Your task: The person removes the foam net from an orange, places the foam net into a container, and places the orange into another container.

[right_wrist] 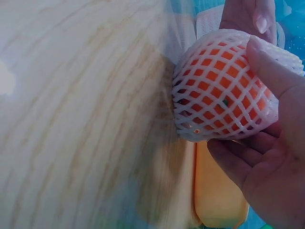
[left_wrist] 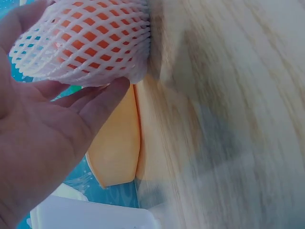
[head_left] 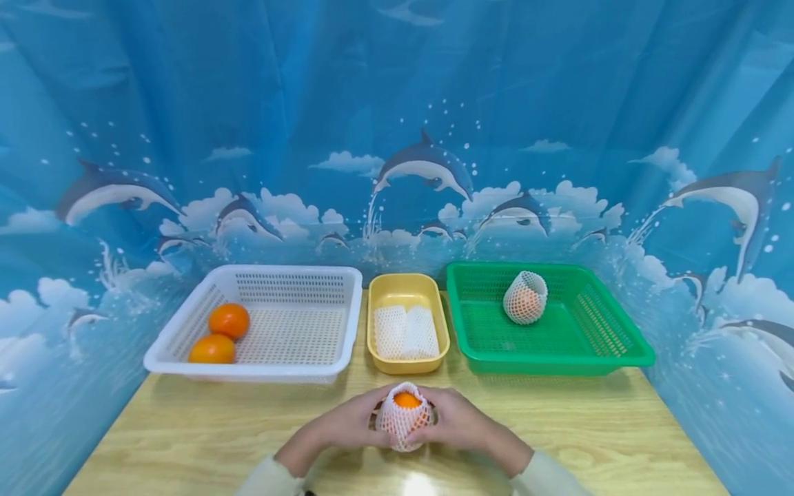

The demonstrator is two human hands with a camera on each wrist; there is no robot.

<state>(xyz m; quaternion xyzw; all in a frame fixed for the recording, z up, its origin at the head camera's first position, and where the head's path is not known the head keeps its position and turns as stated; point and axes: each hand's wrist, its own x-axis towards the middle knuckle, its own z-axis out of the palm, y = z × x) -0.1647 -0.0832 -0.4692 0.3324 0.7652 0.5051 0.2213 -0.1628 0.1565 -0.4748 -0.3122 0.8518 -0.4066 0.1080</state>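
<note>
White foam netting (head_left: 389, 419) surrounds one orange (head_left: 407, 399), pinched by left hand (head_left: 355, 420) and right hand (head_left: 457, 421) fingers (right_wrist: 228, 158); two oranges (head_left: 229, 321) sit bare.

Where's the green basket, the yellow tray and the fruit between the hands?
Green basket (head_left: 558, 361): head view, front rim.
Yellow tray (head_left: 408, 367): head view, front wall.
Held fruit (head_left: 407, 399): head view, uncovered top.

Cream sleeves (head_left: 548, 477), bare hands (head_left: 455, 421)
Plain-looking fabric, stops partway down the forearms (head_left: 502, 444); tiny dark bit (head_left: 309, 493) by the left cuff (head_left: 279, 472), can't tell what.
</note>
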